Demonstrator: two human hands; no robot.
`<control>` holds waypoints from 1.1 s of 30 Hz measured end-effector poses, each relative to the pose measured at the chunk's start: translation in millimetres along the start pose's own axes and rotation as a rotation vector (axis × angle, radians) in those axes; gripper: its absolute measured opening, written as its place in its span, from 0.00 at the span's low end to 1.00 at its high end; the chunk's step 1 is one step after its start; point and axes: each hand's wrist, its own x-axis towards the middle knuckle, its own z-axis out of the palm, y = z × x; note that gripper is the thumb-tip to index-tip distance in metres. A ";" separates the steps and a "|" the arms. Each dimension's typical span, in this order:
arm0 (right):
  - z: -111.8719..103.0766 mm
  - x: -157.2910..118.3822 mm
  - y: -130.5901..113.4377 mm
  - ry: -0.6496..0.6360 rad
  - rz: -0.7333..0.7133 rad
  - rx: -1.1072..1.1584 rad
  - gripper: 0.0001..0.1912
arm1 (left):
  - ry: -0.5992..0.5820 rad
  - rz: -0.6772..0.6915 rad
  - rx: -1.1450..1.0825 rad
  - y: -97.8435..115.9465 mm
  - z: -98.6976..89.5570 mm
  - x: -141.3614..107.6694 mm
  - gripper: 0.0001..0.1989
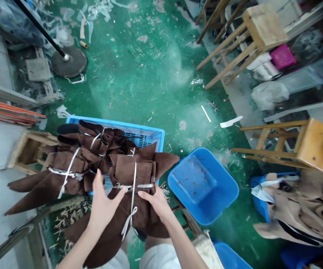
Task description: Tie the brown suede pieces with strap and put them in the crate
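Observation:
A bundle of dark brown fabric or leather pieces (135, 170), tied crosswise with white string, is between my two hands at the lower middle. My left hand (104, 201) grips its left side, thumb on top near the string. At the right side my right hand (155, 198) holds the same bundle, thumb on top and fingers hidden beneath. Partly under the bundle stands a blue plastic crate (147, 130). Other tied brown bundles (68, 164) lie in and over the crate's left part, some with long flaps hanging out.
A blue tub (203, 183) stands right of the crate. Wooden stools (315, 145) line the right side, near a container of beige pieces (304, 209). A round black stand base (68, 61) is at upper left. Scraps litter the green floor (156, 74).

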 end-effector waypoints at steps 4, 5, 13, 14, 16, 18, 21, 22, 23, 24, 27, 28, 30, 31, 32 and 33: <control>4.8 -1.6 -4.1 -0.044 0.039 0.085 0.30 | 0.005 0.445 0.350 12.2 3.4 -15.5 0.09; 6.2 -1.9 -4.5 -0.052 0.046 0.102 0.30 | -0.056 0.465 0.388 15.0 5.0 -16.8 0.06; 9.9 2.4 -0.7 -0.081 0.077 0.144 0.28 | -0.116 0.448 0.525 29.5 13.3 -7.5 0.04; 10.0 1.7 0.0 -0.083 0.080 0.148 0.28 | -0.127 0.464 0.535 30.8 13.6 -6.8 0.04; 10.5 -1.3 1.4 -0.094 0.091 0.159 0.28 | -0.133 0.504 0.552 31.9 14.1 -8.1 0.03; 10.8 -5.6 3.0 -0.119 0.106 0.176 0.28 | -0.101 0.537 0.562 30.0 13.7 -13.0 0.02; 10.2 -12.1 6.2 -0.176 0.125 0.218 0.31 | -0.064 0.591 0.542 21.2 9.5 -22.3 0.03; 9.8 -13.9 7.7 -0.197 0.130 0.236 0.33 | -0.074 0.614 0.526 17.1 7.2 -24.1 0.04; 9.6 -15.5 9.5 -0.216 0.134 0.255 0.35 | -0.084 0.631 0.507 12.6 4.9 -24.8 0.05; 9.7 -16.9 11.4 -0.235 0.140 0.274 0.37 | -0.084 0.637 0.488 7.9 2.8 -24.5 0.04; 12.8 -19.3 19.2 -0.286 0.153 0.335 0.37 | -0.009 0.608 0.436 -5.9 0.1 -22.9 0.12; 14.5 -19.3 22.5 -0.299 0.153 0.359 0.37 | 0.016 0.606 0.427 -10.0 0.0 -25.0 0.16; 17.7 -17.6 30.6 -0.324 0.149 0.407 0.38 | 0.017 0.648 0.421 -16.6 -1.6 -36.6 0.19; 18.4 -16.0 35.3 -0.331 0.147 0.427 0.39 | -0.017 0.694 0.439 -18.7 -4.3 -46.0 0.19; 18.2 -13.9 40.1 -0.335 0.145 0.441 0.39 | -0.081 0.754 0.480 -19.7 -9.0 -56.4 0.19; 16.8 -11.6 44.9 -0.334 0.144 0.448 0.38 | -0.169 0.823 0.537 -19.4 -15.7 -66.4 0.20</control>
